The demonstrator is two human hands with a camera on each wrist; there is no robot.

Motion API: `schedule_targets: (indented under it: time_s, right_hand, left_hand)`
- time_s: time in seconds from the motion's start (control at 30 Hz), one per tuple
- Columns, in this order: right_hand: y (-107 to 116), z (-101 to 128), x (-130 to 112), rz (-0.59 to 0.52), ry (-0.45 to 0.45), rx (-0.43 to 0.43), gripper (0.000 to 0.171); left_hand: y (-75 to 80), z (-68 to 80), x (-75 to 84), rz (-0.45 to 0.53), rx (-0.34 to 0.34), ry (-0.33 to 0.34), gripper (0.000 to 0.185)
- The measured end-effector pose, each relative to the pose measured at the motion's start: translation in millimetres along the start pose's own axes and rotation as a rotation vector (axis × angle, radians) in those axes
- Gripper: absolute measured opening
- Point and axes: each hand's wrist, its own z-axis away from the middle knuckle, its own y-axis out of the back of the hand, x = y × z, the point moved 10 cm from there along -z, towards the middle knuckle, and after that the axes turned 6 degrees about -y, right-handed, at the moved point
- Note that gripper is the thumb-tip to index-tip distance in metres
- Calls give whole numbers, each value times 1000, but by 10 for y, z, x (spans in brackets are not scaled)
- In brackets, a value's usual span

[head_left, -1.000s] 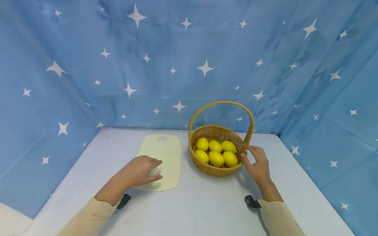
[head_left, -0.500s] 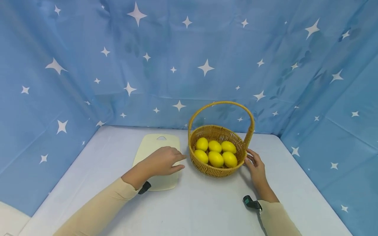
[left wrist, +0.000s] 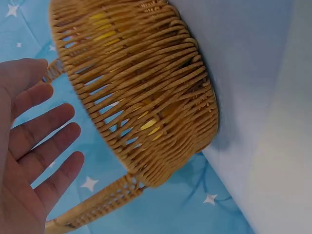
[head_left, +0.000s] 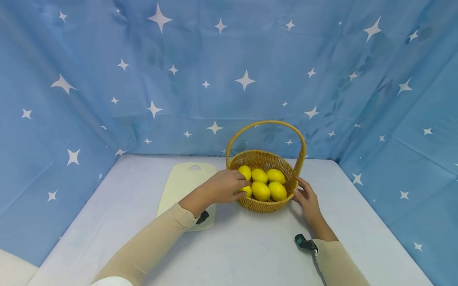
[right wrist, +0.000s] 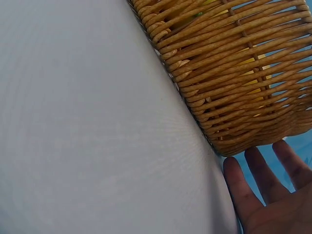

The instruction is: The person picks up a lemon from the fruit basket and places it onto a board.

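Note:
A wicker basket (head_left: 262, 207) with a tall hooped handle stands on the table, several yellow lemons (head_left: 261, 191) lying inside. My left hand (head_left: 223, 186) reaches over the basket's left rim, its fingers above the leftmost lemons and partly covering them. In the left wrist view that hand (left wrist: 36, 141) has spread, lightly bent fingers with nothing between them, beside the woven wall. At the basket's right side my right hand (head_left: 308, 201) rests against the wall near the handle's foot. The right wrist view shows its straight fingers (right wrist: 263, 175) at the wicker.
A cream cutting board (head_left: 186, 178) lies left of the basket, partly under my left forearm. A blue curtain with white stars (head_left: 200, 59) hangs behind and at both sides of the white table (head_left: 243, 250). Each wrist carries a small black camera (head_left: 304, 242).
My left hand has moved right, from over the cutting board to above the basket's left rim. My right hand has shifted slightly down along the basket's right side. The basket stays in place.

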Motion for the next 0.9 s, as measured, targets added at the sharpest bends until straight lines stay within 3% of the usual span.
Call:
schedule_targets:
  time_s: [0.2,0.37,0.53,0.7,0.9]
  right_hand:
    - [21,-17,1,2,6,5,51]
    - [36,-61,155,-25,-11,6,52]
    - [51,-89,288,-25,-24,19,52]
    - [34,-92,272,-15,-25,23,51]
    - [4,-33,77,22,-42,27,51]
  left_hand:
    - [-151,-250,-153,57,-99,83,40]
    - [-229,-373,-182,55,-198,103,51]
    - [-372,-411,-238,99,-308,173,50]
    - [-527,-408,-319,134,-409,250,52]
    - [-600,-406,-390,200,-451,314,50]
